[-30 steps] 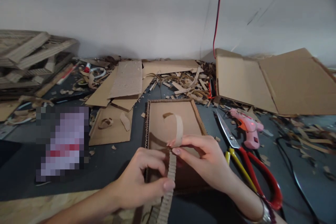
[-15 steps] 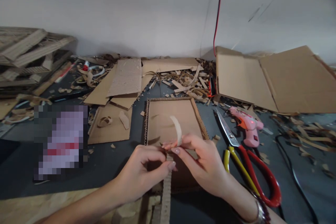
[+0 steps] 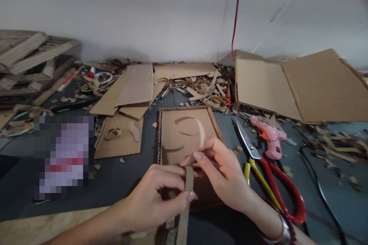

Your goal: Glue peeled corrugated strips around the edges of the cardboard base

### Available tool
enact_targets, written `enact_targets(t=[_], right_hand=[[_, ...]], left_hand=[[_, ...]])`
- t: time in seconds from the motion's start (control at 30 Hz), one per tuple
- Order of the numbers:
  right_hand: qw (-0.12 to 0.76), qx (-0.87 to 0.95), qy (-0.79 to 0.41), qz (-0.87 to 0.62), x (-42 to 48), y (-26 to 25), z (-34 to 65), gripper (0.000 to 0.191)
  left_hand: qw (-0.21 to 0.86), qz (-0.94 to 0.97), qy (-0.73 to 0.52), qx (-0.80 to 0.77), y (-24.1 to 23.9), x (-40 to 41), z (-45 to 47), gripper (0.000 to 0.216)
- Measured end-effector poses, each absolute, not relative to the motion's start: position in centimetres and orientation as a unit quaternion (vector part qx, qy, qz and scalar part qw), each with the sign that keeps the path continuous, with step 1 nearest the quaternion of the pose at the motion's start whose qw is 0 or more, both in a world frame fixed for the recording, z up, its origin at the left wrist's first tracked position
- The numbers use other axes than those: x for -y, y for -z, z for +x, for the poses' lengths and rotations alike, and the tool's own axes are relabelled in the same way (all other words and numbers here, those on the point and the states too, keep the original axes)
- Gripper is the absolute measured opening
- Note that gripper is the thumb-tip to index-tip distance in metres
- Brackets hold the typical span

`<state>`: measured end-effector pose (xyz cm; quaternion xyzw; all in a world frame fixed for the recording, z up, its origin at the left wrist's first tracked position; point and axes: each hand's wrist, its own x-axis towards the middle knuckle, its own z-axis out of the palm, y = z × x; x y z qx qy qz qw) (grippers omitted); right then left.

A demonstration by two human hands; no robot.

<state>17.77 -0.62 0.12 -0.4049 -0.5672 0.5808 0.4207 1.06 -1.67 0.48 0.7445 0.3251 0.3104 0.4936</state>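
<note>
Close together, left hand (image 3: 156,191) and right hand (image 3: 225,176) pinch a cardboard strip (image 3: 189,179).

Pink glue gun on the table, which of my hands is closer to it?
Right. Your right hand is left of the pink glue gun, with the scissors between them. Your left hand is farther left, holding the corrugated strip.

So the left hand (image 3: 155,195) has a corrugated cardboard strip (image 3: 189,182) over the near part of the rimmed cardboard panel (image 3: 169,136), the right hand (image 3: 225,172) pinches a thin paper curl (image 3: 202,134) there too, and the big scissors (image 3: 252,148) and pink glue gun (image 3: 270,136) sit right of the panel, with loads of scraps (image 3: 211,86) behind it.
</note>
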Motion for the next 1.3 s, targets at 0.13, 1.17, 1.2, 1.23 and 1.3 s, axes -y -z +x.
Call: enact_targets(t=[0.13, 1.17, 1.2, 1.23, 1.3], right_hand=[[0.446, 0.531, -0.596, -0.405, 0.5, -0.3, 17.7, 0.013], [0.389, 0.701, -0.438, -0.406, 0.2, -0.7, 17.9, 0.008], [0.394, 0.688, -0.451, -0.410, 0.2, -0.6, 17.8, 0.007], [0.400, 0.671, -0.468, -0.413, 0.2, -0.5, 17.8, 0.006], [0.411, 0.631, -0.507, -0.418, 0.3, -0.4, 17.7, 0.007]], left_hand=[[0.505, 0.750, -0.315, -0.289, -0.5, 1.8, 1.1, 0.017], [0.543, 0.658, -0.329, -0.406, 0.2, 1.6, 1.1, 0.026], [0.536, 0.666, -0.330, -0.400, 0.1, 1.6, 1.1, 0.025], [0.530, 0.673, -0.329, -0.397, 0.0, 1.5, 1.2, 0.025], [0.521, 0.684, -0.325, -0.393, -0.2, 1.4, 1.1, 0.026]])
